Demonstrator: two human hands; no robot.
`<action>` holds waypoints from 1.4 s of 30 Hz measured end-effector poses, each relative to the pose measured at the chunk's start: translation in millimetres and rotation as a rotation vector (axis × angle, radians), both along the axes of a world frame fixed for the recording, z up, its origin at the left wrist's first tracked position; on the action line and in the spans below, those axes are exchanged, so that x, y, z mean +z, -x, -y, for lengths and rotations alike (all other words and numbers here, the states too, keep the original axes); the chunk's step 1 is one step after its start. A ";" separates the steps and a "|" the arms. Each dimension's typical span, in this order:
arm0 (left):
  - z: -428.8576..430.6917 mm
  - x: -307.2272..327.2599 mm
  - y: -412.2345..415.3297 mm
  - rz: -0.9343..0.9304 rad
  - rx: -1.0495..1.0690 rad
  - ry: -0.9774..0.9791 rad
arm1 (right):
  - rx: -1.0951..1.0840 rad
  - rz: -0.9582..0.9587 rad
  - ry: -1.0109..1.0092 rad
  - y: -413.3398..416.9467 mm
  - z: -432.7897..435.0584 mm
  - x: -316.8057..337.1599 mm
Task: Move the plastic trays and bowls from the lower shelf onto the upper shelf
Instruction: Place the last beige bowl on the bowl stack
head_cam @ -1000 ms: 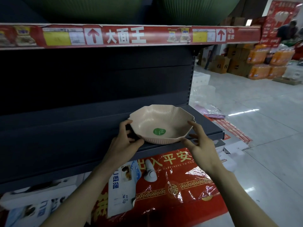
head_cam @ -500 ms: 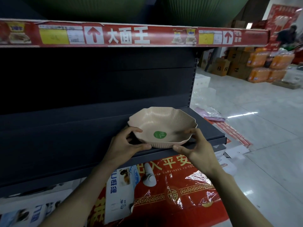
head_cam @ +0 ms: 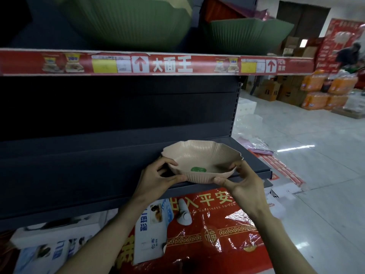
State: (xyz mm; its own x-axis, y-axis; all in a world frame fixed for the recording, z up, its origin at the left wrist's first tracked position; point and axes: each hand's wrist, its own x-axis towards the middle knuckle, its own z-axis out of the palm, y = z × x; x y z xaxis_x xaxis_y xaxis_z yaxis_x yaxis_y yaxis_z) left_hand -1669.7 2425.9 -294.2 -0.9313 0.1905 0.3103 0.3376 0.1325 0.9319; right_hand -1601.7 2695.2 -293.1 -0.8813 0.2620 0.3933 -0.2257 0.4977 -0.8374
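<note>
Now both hands grip a beige, ribbed, scalloped bowl [head_cam: 203, 161], green-stickered.

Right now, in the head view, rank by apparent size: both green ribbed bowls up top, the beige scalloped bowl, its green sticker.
1. left green ribbed plastic bowl
2. right green ribbed plastic bowl; possibly equal, nearness unclear
3. beige scalloped plastic bowl
4. green sticker

The scene is dim, and the shelving's back panel [head_cam: 118, 107] is almost black. The tiled floor [head_cam: 335, 175] at right is brightest, crossed by a white streak of glare (thin, sharp-edged). The film-wrapped red banner [head_cam: 227, 230] glints. The green bowls [head_cam: 130, 22] overhead are blurred, and the price strip [head_cam: 177, 65] bows with lens distortion. The beige bowl [head_cam: 201, 157] is sharp, shaded inside at right.
</note>
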 end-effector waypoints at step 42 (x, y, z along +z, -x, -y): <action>177.4 141.4 -258.6 -0.307 0.271 -0.088 | 0.330 -0.308 0.123 -197.2 180.8 140.7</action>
